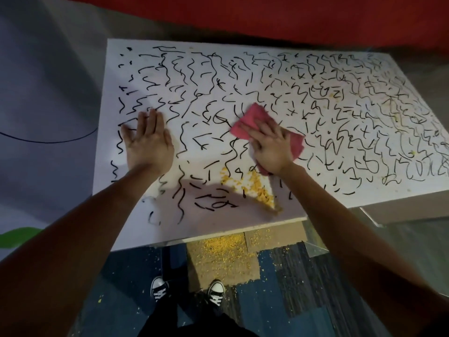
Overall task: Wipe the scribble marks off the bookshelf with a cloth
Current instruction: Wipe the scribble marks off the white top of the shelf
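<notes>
My arms are bare from the left hand (pixel 148 142) and right hand (pixel 272 148) back to the edge of view. At six o'clock I wear black trousers (pixel 194 323) and black canvas sneakers (pixel 159 289) with white rubber toe caps, white laces and white sole edges.

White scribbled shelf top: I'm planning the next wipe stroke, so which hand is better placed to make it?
Right. The right hand presses the crumpled pink cloth onto the black scribble marks mid-surface; the left hand lies flat and bare near the left edge of the white shelf top.
</notes>
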